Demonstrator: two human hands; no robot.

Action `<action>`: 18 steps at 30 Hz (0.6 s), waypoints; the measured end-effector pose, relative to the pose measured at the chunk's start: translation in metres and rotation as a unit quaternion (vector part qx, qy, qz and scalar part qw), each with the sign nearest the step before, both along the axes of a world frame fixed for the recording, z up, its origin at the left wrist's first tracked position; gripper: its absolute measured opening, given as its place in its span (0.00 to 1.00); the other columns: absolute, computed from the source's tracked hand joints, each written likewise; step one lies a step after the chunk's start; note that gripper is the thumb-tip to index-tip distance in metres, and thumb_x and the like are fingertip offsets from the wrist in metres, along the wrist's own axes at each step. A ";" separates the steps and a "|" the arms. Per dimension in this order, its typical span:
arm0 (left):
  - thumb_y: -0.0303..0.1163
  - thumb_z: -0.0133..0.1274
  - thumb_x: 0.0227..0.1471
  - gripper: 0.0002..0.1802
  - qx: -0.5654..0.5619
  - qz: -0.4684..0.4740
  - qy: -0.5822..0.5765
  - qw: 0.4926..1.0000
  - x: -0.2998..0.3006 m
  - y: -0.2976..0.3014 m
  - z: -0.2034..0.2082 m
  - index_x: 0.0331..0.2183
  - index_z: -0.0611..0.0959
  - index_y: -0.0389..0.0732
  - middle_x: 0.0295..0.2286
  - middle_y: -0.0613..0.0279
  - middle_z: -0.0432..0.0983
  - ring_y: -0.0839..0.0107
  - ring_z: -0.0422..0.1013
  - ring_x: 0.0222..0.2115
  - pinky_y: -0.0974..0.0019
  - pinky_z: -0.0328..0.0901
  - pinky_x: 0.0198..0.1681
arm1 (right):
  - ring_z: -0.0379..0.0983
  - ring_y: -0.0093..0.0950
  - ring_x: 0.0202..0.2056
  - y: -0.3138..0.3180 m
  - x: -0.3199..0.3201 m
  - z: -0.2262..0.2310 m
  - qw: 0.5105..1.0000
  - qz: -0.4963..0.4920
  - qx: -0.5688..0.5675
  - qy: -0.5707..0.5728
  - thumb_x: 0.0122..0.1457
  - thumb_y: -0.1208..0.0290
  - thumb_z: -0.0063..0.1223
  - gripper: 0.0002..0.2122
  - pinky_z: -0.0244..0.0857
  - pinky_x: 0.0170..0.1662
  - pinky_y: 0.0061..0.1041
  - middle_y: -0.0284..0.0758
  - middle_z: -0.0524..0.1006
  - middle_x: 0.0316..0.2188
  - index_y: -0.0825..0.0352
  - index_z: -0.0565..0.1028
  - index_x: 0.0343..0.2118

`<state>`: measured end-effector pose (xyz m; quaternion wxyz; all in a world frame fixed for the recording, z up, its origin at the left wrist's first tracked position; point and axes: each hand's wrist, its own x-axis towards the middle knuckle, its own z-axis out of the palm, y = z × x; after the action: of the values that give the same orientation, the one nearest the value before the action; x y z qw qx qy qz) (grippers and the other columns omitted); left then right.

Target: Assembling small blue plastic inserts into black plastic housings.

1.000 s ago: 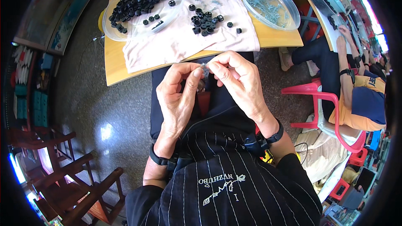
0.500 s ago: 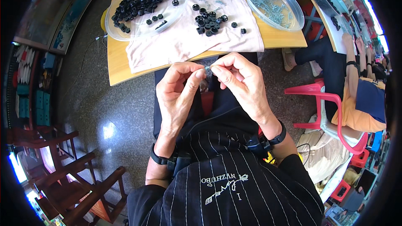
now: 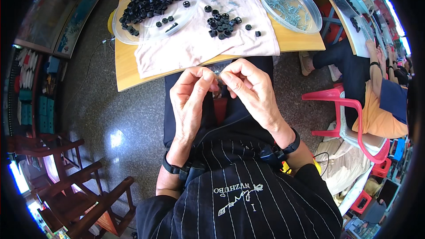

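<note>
A wooden table [image 3: 128, 68] carries a pale cloth [image 3: 195, 46], a clear tray of black rings [image 3: 155, 0] and another of metal screws [image 3: 287, 4]. Below its edge, over the lap, the left hand [image 3: 190, 97] and right hand [image 3: 248, 88] meet, fingertips pinched shut on a tiny part [image 3: 218, 76], largely hidden.

Bright daylight floods in, glare bouncing off the polished floor [image 3: 116, 138]. The table [image 3: 128, 68] edge bends, the round black rim cuts the corners, and the centre stays sharp.
</note>
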<state>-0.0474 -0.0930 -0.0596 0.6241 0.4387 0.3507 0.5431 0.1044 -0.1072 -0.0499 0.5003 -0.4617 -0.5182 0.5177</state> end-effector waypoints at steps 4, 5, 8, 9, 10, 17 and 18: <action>0.30 0.49 0.58 0.09 0.003 -0.003 0.014 1.000 -0.001 0.000 -0.001 0.31 0.77 0.33 0.25 0.64 0.73 0.78 0.67 0.27 0.74 0.60 0.36 | 0.66 0.11 0.26 0.003 0.001 0.000 0.995 -0.019 0.090 -0.032 0.62 0.74 0.50 0.05 0.61 0.28 0.12 0.28 0.73 0.25 0.70 0.72 0.35; 0.30 0.49 0.58 0.09 0.003 -0.003 0.015 1.000 -0.001 0.000 -0.001 0.31 0.77 0.33 0.25 0.64 0.73 0.78 0.67 0.27 0.74 0.60 0.36 | 0.66 0.11 0.26 0.003 0.001 0.001 0.994 -0.022 0.105 -0.034 0.62 0.74 0.50 0.04 0.62 0.28 0.13 0.28 0.73 0.26 0.70 0.72 0.35; 0.29 0.49 0.57 0.08 -0.003 -0.015 0.006 1.000 -0.001 0.000 0.000 0.31 0.77 0.33 0.25 0.64 0.73 0.79 0.67 0.27 0.74 0.61 0.36 | 0.65 0.11 0.25 0.002 0.001 0.007 0.999 -0.015 0.027 -0.045 0.62 0.74 0.50 0.05 0.60 0.27 0.13 0.28 0.72 0.25 0.71 0.72 0.34; 0.29 0.49 0.57 0.08 -0.006 -0.003 0.021 1.000 0.000 -0.002 0.001 0.31 0.77 0.34 0.25 0.65 0.73 0.79 0.66 0.27 0.75 0.61 0.35 | 0.65 0.11 0.25 0.001 0.001 0.007 0.998 -0.015 0.026 -0.046 0.62 0.74 0.50 0.05 0.60 0.27 0.13 0.28 0.72 0.25 0.71 0.72 0.34; 0.28 0.49 0.57 0.07 -0.008 0.009 0.036 0.999 0.001 -0.003 0.002 0.31 0.77 0.34 0.25 0.65 0.72 0.80 0.66 0.27 0.75 0.61 0.35 | 0.64 0.11 0.24 0.001 0.002 0.005 0.999 -0.010 0.000 -0.047 0.62 0.73 0.50 0.05 0.60 0.26 0.13 0.28 0.72 0.24 0.71 0.72 0.34; 0.28 0.48 0.58 0.07 0.038 0.027 0.091 0.995 0.000 -0.003 0.002 0.31 0.77 0.34 0.25 0.68 0.70 0.81 0.65 0.27 0.77 0.60 0.35 | 0.64 0.11 0.23 0.002 0.000 0.005 0.999 0.003 0.022 -0.048 0.61 0.74 0.50 0.05 0.59 0.25 0.14 0.28 0.71 0.24 0.71 0.71 0.33; 0.28 0.47 0.58 0.08 0.038 0.026 0.104 0.994 0.000 -0.003 0.002 0.31 0.77 0.34 0.24 0.68 0.70 0.81 0.64 0.27 0.77 0.60 0.34 | 0.64 0.11 0.23 0.002 0.000 0.005 0.999 0.004 0.022 -0.048 0.61 0.74 0.50 0.05 0.59 0.25 0.14 0.28 0.71 0.24 0.71 0.71 0.33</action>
<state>-0.0477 -0.0958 -0.0578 0.5526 0.5069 0.4041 0.5239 0.1045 -0.1050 -0.0452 0.4828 -0.4731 -0.5548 0.4851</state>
